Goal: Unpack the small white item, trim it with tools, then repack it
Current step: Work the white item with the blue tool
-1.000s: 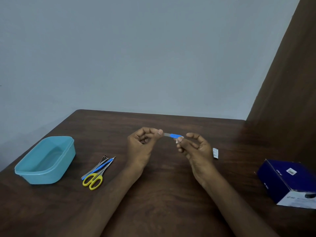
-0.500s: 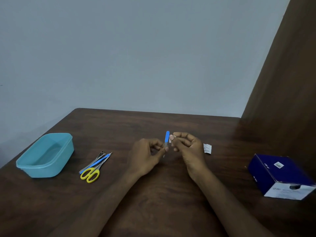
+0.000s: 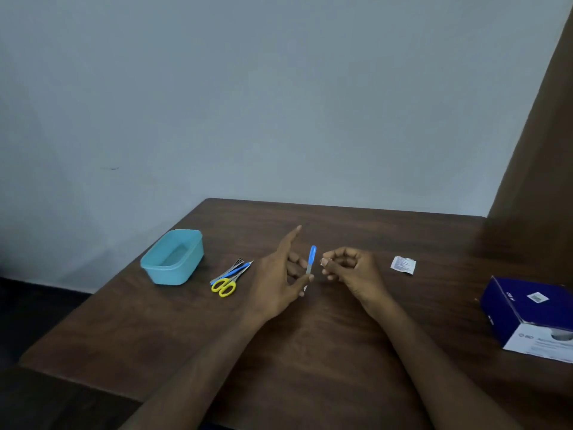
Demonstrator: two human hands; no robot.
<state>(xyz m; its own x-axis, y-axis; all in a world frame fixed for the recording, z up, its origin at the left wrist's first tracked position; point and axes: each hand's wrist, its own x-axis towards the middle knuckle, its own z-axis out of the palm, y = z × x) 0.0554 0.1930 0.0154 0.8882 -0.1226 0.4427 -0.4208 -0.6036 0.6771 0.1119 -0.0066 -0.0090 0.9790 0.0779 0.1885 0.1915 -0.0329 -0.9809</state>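
Left hand (image 3: 279,280) pinches blue-handled tool (image 3: 311,262) near its metal end, upright, index finger extended. Right hand (image 3: 347,268) curled, apparently pinching something white; cannot confirm. White packet (image 3: 403,265) on table (image 3: 341,352) at 3 o'clock of hands, likely waiting for repack. Scissors (image 3: 224,285) parked at 9.

I seem to be sitting in a plain room, a home or a small office; I cannot tell which. My dark wood-grain surface (image 3: 310,352) is pushed into a corner against a bare, pale blue-grey wall (image 3: 279,103), with a brown wooden panel (image 3: 539,150) rising at the right. What lies out is desk-sized and ordinary: a teal plastic tub (image 3: 172,257), yellow-handled scissors (image 3: 224,286) among a few slim tools, a small white packet (image 3: 403,265) and a dark blue carton (image 3: 530,315).
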